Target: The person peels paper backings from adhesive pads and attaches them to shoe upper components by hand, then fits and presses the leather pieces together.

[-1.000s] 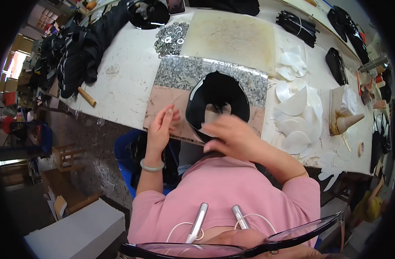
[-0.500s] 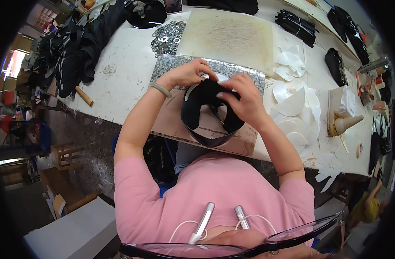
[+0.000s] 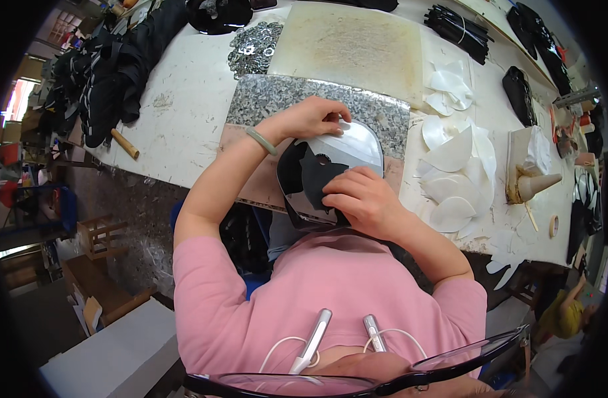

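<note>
A black, bag-like leather piece (image 3: pixel 291 170) lies in front of me at the table's near edge. At its far end shows a smooth white curved sheet (image 3: pixel 360 140), with a small dark ring beside it. My left hand (image 3: pixel 315 118) is closed, its bent fingers and thumb on the sheet's far edge. Closer to me, my right hand (image 3: pixel 365 201) pinches a matte black flap (image 3: pixel 319 178) that is folded back over the piece. My right fingers cover part of the flap's edge. The underside of the piece is hidden.
A speckled stone slab (image 3: pixel 264 96) and a worn pale board (image 3: pixel 347 50) lie beyond. Silvery metal rings (image 3: pixel 253 50) are heaped at far left. White cut sheets (image 3: pixel 458 169) and a block with a cone (image 3: pixel 536 188) stand right. A wooden stick (image 3: pixel 125 144) lies left.
The black flap has come down toward me in my right hand, uncovering the white sheet. My left hand has shifted slightly right, onto the sheet's far edge.
</note>
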A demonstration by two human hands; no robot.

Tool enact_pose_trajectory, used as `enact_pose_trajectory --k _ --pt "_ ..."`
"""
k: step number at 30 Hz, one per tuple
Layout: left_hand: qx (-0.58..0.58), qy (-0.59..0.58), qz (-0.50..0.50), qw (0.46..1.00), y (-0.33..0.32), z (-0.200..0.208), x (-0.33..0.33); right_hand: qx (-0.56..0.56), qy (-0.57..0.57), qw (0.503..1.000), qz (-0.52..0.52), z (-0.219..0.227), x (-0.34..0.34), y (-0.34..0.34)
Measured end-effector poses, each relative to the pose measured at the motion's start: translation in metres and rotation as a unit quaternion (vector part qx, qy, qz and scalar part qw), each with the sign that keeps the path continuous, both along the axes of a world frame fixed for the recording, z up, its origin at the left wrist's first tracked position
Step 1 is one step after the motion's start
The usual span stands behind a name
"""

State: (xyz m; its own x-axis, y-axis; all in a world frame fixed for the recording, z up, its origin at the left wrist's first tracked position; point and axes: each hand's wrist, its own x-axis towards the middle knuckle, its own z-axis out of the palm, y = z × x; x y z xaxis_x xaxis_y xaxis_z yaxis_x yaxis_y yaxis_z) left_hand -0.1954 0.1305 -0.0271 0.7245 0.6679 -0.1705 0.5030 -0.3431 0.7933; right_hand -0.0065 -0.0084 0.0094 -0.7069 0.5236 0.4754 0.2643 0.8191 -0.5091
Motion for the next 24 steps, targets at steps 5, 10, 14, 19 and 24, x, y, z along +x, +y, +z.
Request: enact_pose_trajectory --k 5,10,14,19,24 --pt "0.131 -0.007 -0.027 0.991 -0.013 -0.010 -0.006 -0.204 0.029 0.972 0.111 0.014 0.006 -0.017" --pt "0.019 -0.090 0.181 0.979 -0.047 0.026 -0.037 -0.392 0.237 0.880 -0.127 -0.008 0.017 0.007" --pt "0.014 -0.011 0.256 0.966 -0.103 0.031 -0.055 -0.458 0.245 0.846 -0.121 -0.002 0.023 0.035" --pt "-0.124 0.041 0.277 0.952 -0.136 0.052 -0.063 -0.517 0.146 0.838 -0.094 0.004 0.020 0.057" --pt "-0.279 -0.037 0.304 0.910 -0.139 0.052 -0.073 -0.604 -0.126 0.786 -0.050 0.019 0.001 0.072"
